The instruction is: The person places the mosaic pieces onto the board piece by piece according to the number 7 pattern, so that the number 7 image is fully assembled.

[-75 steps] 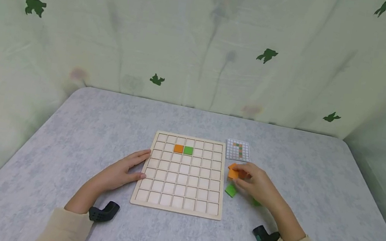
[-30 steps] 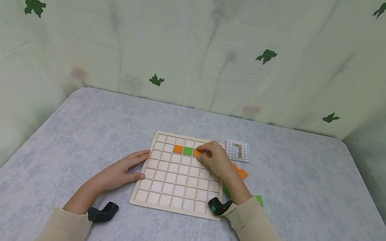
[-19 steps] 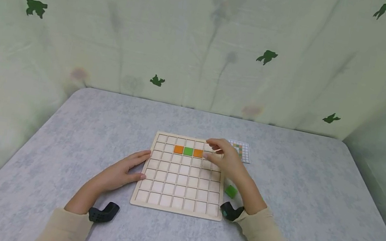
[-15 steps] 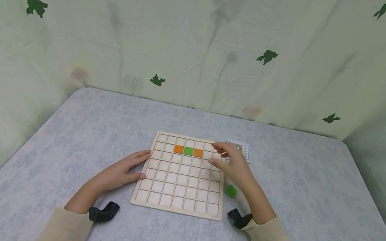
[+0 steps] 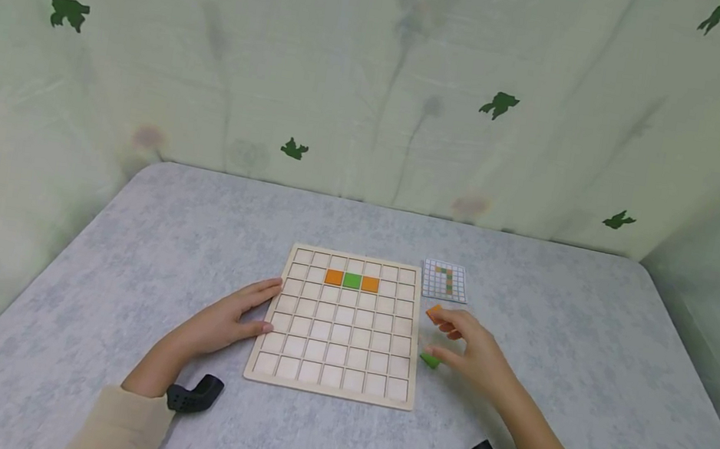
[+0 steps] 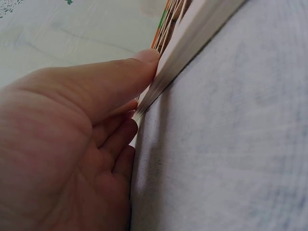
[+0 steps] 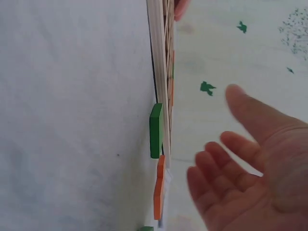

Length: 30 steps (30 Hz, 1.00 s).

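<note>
A square wooden grid board lies flat on the table. In its second row from the back sit an orange tile, a green tile and another orange tile, side by side. My left hand rests at the board's left edge; in the left wrist view the thumb and fingertips touch its rim. My right hand hovers, fingers spread, over the loose tiles right of the board, holding nothing. Beneath it show a loose green tile and loose orange tiles, partly hidden from the head view.
A small printed card with a grid of orange and green squares lies beyond the loose tiles, by the board's back right corner. Another green piece peeks in at the bottom of the right wrist view. A pale curtain hangs behind the table.
My right hand took an orange tile from the loose ones, set it right of the green tile on the board, let go and moved back over the loose tiles. My left hand stayed put.
</note>
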Available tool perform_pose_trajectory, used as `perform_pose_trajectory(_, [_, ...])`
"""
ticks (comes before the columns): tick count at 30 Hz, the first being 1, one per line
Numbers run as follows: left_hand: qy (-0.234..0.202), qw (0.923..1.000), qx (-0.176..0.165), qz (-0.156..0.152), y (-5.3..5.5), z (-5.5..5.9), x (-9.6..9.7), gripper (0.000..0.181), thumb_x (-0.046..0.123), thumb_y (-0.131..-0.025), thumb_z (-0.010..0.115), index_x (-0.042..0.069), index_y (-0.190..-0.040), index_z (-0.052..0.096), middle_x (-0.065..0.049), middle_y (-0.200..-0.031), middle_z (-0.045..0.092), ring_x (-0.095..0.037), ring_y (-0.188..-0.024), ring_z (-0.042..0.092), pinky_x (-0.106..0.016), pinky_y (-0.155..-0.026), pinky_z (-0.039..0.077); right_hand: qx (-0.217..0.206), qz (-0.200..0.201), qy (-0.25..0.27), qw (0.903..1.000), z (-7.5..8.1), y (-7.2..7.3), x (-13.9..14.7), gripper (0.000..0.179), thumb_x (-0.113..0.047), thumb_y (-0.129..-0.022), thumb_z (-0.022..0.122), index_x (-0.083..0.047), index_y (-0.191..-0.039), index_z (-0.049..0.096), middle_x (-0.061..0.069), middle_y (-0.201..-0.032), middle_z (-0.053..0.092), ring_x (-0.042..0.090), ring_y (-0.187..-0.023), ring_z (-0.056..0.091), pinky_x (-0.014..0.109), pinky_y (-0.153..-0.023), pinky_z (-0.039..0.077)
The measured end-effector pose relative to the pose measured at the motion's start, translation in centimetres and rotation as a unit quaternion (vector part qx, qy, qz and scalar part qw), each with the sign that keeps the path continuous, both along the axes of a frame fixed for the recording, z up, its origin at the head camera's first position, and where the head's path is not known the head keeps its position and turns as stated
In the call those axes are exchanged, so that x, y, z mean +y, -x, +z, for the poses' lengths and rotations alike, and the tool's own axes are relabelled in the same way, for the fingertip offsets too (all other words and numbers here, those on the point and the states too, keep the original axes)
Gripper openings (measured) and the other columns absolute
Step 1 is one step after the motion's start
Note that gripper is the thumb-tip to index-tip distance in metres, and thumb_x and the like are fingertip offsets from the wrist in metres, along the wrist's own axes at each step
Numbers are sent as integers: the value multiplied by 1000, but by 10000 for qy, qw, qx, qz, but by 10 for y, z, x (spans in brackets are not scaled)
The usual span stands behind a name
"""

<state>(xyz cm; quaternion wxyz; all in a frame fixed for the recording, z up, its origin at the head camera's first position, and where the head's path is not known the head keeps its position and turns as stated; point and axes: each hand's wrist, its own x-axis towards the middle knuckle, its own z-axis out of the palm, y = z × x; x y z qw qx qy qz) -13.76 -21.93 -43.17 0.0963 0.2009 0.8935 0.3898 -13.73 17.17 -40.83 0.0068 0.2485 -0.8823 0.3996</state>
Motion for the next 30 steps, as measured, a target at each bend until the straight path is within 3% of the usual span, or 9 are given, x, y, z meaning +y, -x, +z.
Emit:
perform_pose_trajectory(5, [4,10000,-39,21,0,0,0,68,29,-85,62,5,-140,30,-9,-147,20,-32,-133,13,-52,-102,18,-301,91,-415,9986,-11,-7,7,51,-19,-74,75,0,-117,55,6,-105,56,20,-91,53,34,-78,46])
perform_pose_trajectory(10, [42,10000,-33,28,0,1,1,67,28,-85,63,4,-140,31,-10,-146,20,-32,-133,14,-52,-101,18,-412,-67,-875,9953,-17,-11,7,47,-25,-74,75,-3,-112,59,1,-103,55,16,-93,51,37,-82,44])
perform_pose_trajectory(17, [102,9999,33,29,0,2,2,67,28,-85,63,3,-139,32,-11,-146,22,-33,-132,15,-52,-101,19,-407,-304,-1190,9916,-17,-11,3,27,-20,-75,74,-10,-97,63,-4,-93,53,11,-86,49,33,-78,45])
perform_pose_trajectory(23, [79,10000,48,9,0,2,1,67,27,-85,63,3,-139,32,-11,-146,22,-33,-132,15,-52,-101,19,-469,-379,-1065,9925,-8,-7,-3,23,-15,-78,71,-8,-98,62,-3,-91,56,13,-87,52,32,-75,46])
perform_pose_trajectory(30, [46,10000,75,-17,-1,2,0,66,30,-86,61,4,-140,32,-11,-146,22,-34,-132,15,-54,-101,18,64,-165,-641,9978,13,7,-20,27,-13,-81,68,-8,-107,61,0,-96,57,19,-87,54,33,-71,47])
